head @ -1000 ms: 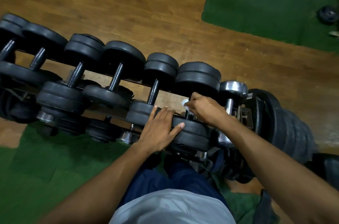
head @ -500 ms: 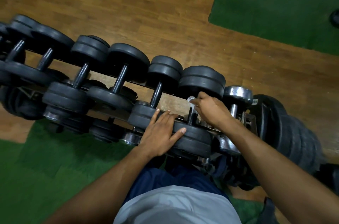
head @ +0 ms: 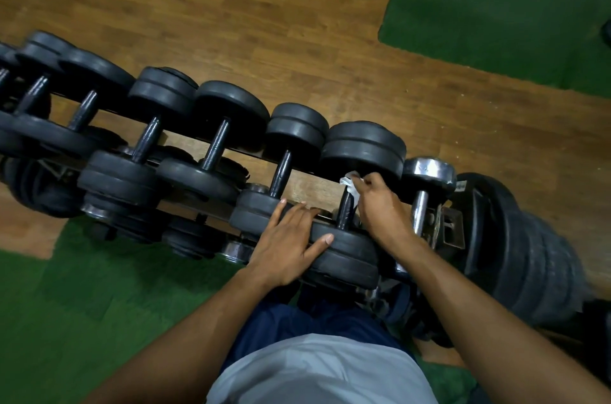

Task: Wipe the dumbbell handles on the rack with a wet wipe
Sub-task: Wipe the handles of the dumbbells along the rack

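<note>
The dumbbell rack [head: 185, 152] runs diagonally from the upper left of the frame to the lower right, carrying a row of black dumbbells and one chrome dumbbell [head: 426, 179] at its right end. Stacked weight plates [head: 529, 251] stand just beside that end.

The left hand [head: 291, 245] lies flat and spread on the near head of the black dumbbell [head: 347, 258] at centre frame, steadying it. The right hand [head: 380, 205] is closed on the wet wipe [head: 351, 183], which wraps the upper part of the dumbbell handle [head: 344, 212].

Keep the wipe wrapped fully round the handle and draw it from head to head while twisting, bracing with the left hand.

Room is tight: the heads bound the stroke at both ends, and the chrome dumbbell's handle stands close at right. Handles to the left appear unobstructed.
</note>
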Demonstrator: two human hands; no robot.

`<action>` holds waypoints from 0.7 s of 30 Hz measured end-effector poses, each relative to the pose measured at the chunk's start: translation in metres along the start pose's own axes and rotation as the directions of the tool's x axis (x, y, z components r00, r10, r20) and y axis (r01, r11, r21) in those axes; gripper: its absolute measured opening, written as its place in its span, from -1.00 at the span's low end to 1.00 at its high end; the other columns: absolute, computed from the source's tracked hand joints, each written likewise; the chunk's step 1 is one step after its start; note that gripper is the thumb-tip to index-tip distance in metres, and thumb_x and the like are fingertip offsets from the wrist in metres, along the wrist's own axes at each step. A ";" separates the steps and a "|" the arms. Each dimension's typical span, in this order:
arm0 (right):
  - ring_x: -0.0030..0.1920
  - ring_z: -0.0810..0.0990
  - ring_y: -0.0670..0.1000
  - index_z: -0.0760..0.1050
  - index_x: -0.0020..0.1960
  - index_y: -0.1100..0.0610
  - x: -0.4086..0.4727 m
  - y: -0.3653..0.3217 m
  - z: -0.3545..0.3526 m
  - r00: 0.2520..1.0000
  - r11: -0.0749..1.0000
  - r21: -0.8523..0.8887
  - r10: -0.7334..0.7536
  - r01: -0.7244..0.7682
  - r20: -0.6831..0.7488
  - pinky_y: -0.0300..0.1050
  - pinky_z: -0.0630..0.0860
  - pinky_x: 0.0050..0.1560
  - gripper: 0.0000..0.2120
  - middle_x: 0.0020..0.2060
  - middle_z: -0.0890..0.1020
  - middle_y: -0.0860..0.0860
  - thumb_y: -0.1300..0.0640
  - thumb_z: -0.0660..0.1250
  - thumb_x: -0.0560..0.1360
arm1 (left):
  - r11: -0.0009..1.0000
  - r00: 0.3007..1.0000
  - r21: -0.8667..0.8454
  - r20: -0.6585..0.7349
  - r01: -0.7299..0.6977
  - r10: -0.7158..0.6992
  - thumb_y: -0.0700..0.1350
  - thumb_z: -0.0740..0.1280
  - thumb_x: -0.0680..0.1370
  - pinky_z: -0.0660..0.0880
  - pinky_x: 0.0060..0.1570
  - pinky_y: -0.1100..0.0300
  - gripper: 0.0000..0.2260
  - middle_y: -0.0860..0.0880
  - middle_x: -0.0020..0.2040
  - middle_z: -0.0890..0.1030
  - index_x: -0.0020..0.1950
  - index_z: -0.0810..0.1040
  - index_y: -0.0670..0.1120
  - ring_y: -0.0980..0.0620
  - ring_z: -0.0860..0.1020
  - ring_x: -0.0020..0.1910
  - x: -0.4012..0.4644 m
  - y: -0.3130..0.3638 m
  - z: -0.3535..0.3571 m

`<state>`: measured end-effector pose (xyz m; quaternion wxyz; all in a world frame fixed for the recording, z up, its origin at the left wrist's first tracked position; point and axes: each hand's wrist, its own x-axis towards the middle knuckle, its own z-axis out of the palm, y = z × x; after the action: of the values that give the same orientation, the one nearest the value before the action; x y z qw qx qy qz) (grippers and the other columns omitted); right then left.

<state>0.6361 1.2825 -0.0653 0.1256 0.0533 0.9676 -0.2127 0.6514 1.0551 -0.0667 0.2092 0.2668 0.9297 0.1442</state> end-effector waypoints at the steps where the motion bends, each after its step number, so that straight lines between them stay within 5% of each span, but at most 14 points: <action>1: -0.03 0.59 0.11 0.39 0.44 0.03 -0.003 0.001 0.003 0.998 0.995 0.081 0.057 -0.056 -0.015 -0.10 0.50 -0.14 -0.58 0.08 0.49 0.03 0.21 0.22 0.60 | 1.000 1.000 -0.003 0.001 0.001 -0.001 0.40 -0.22 0.64 -0.22 0.61 -0.02 -0.24 -0.05 0.55 0.40 0.58 0.29 -0.08 0.06 0.13 0.63 0.000 0.000 0.000; 4: -0.05 0.60 0.13 0.53 0.33 0.16 -0.005 0.006 0.013 0.994 0.988 0.137 0.082 -0.071 -0.071 -0.17 0.44 -0.09 -0.62 0.00 0.56 0.11 0.32 0.26 0.54 | 1.000 1.000 -0.005 -0.006 0.002 -0.002 0.40 -0.23 0.64 -0.22 0.61 -0.01 -0.23 -0.05 0.54 0.40 0.58 0.30 -0.08 0.06 0.13 0.63 0.000 -0.001 0.001; 9: 0.02 0.61 0.15 0.60 0.23 0.16 0.001 -0.001 0.013 0.962 0.920 0.294 0.274 -0.260 -0.007 -0.15 0.40 -0.08 -0.74 -0.01 0.65 0.14 0.17 0.29 0.58 | 1.000 1.000 0.005 0.004 0.011 -0.011 0.40 -0.24 0.64 -0.23 0.61 0.00 -0.23 -0.05 0.55 0.39 0.58 0.30 -0.08 0.07 0.13 0.63 0.000 0.000 0.001; 14: -0.18 0.61 0.02 0.65 -0.03 0.12 0.017 0.001 0.013 0.855 0.666 0.574 0.502 -0.477 0.128 -0.16 0.42 -0.20 -0.84 -0.21 0.66 0.01 0.04 0.37 0.56 | 1.000 1.000 -0.005 0.011 0.007 -0.007 0.40 -0.24 0.64 -0.27 0.60 0.02 -0.23 -0.06 0.55 0.39 0.58 0.29 -0.07 0.07 0.12 0.63 -0.001 0.001 -0.002; 18: -0.46 0.43 -0.03 0.56 -0.28 0.09 0.019 0.013 0.017 0.855 0.574 0.642 0.424 -0.509 0.298 -0.16 0.30 -0.40 -0.78 -0.46 0.53 0.00 0.11 0.40 0.54 | 1.000 1.000 -0.011 0.011 0.006 -0.006 0.41 -0.25 0.63 -0.26 0.61 0.02 -0.23 -0.05 0.55 0.39 0.58 0.30 -0.07 0.07 0.13 0.62 -0.001 0.002 -0.002; 21: -0.50 0.46 -0.07 0.53 -0.22 0.20 0.011 0.023 0.019 0.821 0.473 0.672 0.313 -0.570 0.477 -0.23 0.37 -0.48 -0.84 -0.39 0.51 0.14 0.27 0.39 0.53 | 1.000 1.000 -0.005 0.007 0.004 -0.004 0.41 -0.26 0.63 -0.25 0.61 0.02 -0.22 -0.04 0.54 0.40 0.57 0.30 -0.07 0.07 0.13 0.62 -0.001 0.001 -0.001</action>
<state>0.6332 1.2957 -0.0942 0.2791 0.3220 0.6920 -0.5826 0.6520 1.0556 -0.0648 0.2132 0.2651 0.9291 0.1451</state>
